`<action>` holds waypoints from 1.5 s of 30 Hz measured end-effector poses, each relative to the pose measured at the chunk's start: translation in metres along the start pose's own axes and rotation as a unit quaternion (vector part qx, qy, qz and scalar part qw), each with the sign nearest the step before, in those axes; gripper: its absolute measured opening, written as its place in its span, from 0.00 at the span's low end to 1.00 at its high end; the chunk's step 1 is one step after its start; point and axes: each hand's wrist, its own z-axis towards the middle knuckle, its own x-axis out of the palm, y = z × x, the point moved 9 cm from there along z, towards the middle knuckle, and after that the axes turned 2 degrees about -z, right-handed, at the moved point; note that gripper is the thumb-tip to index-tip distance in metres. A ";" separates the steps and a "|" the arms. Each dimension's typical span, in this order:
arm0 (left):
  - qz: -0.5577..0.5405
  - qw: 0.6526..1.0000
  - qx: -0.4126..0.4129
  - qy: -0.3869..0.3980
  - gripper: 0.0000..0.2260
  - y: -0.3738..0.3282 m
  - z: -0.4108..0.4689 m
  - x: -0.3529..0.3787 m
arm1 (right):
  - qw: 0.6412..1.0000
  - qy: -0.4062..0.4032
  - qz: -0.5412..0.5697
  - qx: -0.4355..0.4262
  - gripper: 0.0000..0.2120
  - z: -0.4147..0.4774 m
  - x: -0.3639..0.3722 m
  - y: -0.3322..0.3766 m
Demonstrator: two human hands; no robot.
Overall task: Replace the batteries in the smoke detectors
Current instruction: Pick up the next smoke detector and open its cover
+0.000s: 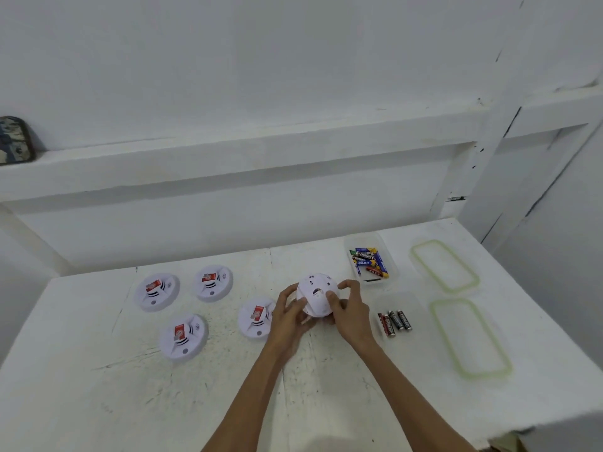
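both hands, left hand (288, 313) and right hand (347, 308), clamped round upturned smoke detector (316, 296); steady base, thumb eases battery cover open.

1. Soft, even light fills the white room, with no glare; its source is out of view.
2. A broad, pale shadow runs beneath the ledge (228, 151).
3. The wide-angle lens bows the ledge and the table (98, 386) edges near the borders.
4. Focus is slightly soft: lettering on the batteries (368, 259) smears, and the lower right corner blurs.
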 end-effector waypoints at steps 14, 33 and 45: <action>0.038 0.994 -0.058 0.080 0.20 0.019 -0.024 0.001 | 0.993 -0.017 -0.105 -0.058 0.34 -0.034 0.007 -0.003; 0.021 0.993 -0.089 0.078 0.17 0.021 -0.025 0.002 | 0.994 -0.006 -0.095 -0.045 0.35 -0.031 0.003 -0.006; 0.036 0.992 -0.091 0.079 0.17 0.022 -0.024 -0.001 | 0.979 0.055 -0.196 -0.011 0.41 -0.021 0.010 0.001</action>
